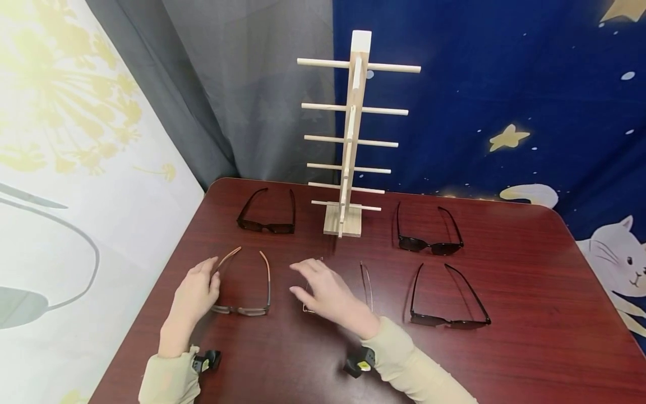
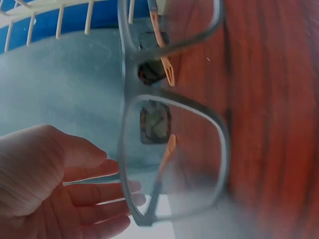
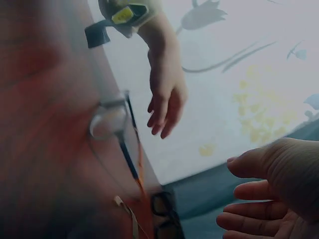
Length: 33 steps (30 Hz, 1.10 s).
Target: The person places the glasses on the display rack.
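Grey-framed eyeglasses (image 1: pixel 252 311) with orange temple tips rest unfolded on the table at the left. My left hand (image 1: pixel 194 292) is beside their left temple, fingers loosely extended; in the left wrist view, the fingers partly overlap the grey frame (image 2: pixel 133 84). Thin metal-framed eyeglasses (image 1: pixel 367 280) lie in the middle, partly hidden under my right hand (image 1: pixel 333 294). That hand hovers over them with its fingers spread and nothing between them. In the right wrist view, the right hand (image 3: pixel 279 194) has its thumb apart from the fingers.
A pale wooden rack (image 1: pixel 348 151) with several crossbars stands at the back centre. Dark sunglasses (image 1: pixel 277 228) lie to its left. Two more dark pairs lie on the right, one farther back (image 1: pixel 431 247) and one nearer (image 1: pixel 449 322). Curtains hang behind the reddish-brown table (image 1: pixel 525 269).
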Motion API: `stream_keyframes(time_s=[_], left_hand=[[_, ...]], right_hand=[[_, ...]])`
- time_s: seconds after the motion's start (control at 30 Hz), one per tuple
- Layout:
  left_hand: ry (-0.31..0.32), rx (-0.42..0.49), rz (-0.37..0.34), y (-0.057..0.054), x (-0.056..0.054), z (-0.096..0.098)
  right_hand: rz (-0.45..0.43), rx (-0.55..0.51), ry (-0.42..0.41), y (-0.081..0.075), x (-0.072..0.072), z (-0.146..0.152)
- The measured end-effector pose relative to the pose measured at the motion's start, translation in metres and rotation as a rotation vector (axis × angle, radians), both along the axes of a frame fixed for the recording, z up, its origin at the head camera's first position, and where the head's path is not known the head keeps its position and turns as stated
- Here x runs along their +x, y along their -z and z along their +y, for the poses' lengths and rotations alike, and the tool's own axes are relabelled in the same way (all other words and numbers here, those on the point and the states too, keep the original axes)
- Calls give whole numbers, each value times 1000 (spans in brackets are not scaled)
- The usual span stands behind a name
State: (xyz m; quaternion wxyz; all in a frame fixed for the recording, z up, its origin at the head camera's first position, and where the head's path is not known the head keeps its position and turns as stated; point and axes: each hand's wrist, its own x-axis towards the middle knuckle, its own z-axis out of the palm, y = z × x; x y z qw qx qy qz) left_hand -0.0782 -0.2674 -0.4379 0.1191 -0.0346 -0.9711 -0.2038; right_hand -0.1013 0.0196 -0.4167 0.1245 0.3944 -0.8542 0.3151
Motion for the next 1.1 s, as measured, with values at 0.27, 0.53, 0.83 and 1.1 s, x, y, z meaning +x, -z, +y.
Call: stream_keyframes(time_s=[0.27, 0.53, 0.83, 1.1], left_hand=[[4, 49, -55, 9, 6, -16], [16, 131, -34, 15, 7, -23], [3, 173, -57, 18, 8, -32], [-17, 300, -160, 19, 8, -35]], right_hand=[[-55, 174, 16, 13, 3, -39], [-140, 274, 102, 34, 0, -61], [-244, 253, 168, 41, -2, -71], [-332, 194, 195, 43, -6, -76]])
